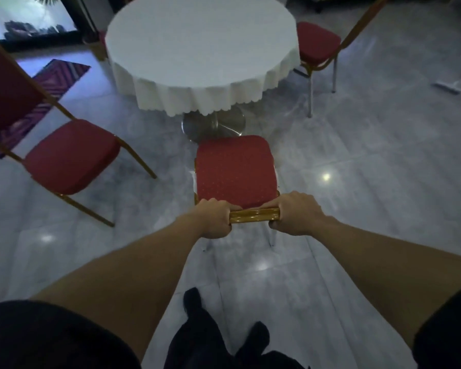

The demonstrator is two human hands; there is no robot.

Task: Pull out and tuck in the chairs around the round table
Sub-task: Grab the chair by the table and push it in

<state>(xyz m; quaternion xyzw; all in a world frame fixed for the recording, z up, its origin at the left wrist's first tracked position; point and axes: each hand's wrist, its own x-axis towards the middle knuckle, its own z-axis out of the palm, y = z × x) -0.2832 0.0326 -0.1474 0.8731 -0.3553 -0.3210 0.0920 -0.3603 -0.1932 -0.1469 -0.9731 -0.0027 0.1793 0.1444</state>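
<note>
**Two hands on the top rail of a red chair before a cloth-covered round table**

The floor [370, 161] is pale grey polished tile with a marbled pattern; thin joint lines cross it and small bright reflections sit on its glossy surface. The room is dim. At upper left a dark-framed glass panel [30, 20] shows a bright exterior, and a purple striped mat [51, 83] lies on the floor below it.

The round table [201, 41] stands at top centre under a white tablecloth [197, 99] whose scalloped hem hangs in soft folds. A circular, shiny metal base [213, 125] shows beneath the cloth.

The held chair [236, 169] faces the table, its seat front near the base and clear of the cloth. The seat is a square, rounded-corner cushion in red fabric with fine pale dots; the frame is glossy gold metal. The left hand [214, 219] and right hand [294, 214] are each closed around an end of the top rail [254, 215], fingers curled over it, both forearms extended.

A left chair [72, 155], same red padding and gold frame, stands angled and well apart from the table. A right chair [317, 42] sits with its seat just beside the cloth edge. A further chair at the table's upper left is mostly hidden. The person's dark clothing [51, 336] fills the lower edge.
</note>
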